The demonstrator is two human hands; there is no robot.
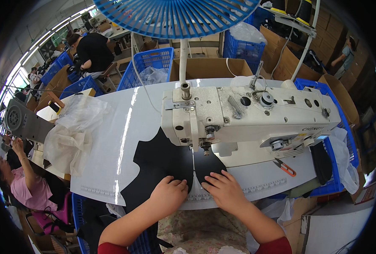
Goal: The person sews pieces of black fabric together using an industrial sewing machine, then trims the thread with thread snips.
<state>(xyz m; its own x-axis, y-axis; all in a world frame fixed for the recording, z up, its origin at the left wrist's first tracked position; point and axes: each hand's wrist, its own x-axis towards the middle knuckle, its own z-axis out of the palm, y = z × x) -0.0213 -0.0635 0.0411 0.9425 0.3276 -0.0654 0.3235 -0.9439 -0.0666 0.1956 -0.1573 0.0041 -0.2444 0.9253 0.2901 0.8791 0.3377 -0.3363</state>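
across the white tabletop [101, 158], the left hand [170, 195] presses on the black fabric [154, 163], fingers close together; past a narrow gap, the right hand [225, 190] rests on its smaller part, fingers slightly apart — neither hand visibly pinching. the step seems to be aligning edges under the sewing machine [234, 108]; feeding would call for even, flat pressure. crumpled plastic [69, 144] lies left, orange-handled snips [288, 169] right — the machine head hides the fabric's far edge.

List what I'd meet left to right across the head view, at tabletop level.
Clear plastic → left hand → right hand (both on black fabric) → orange-handled snips → white plastic.
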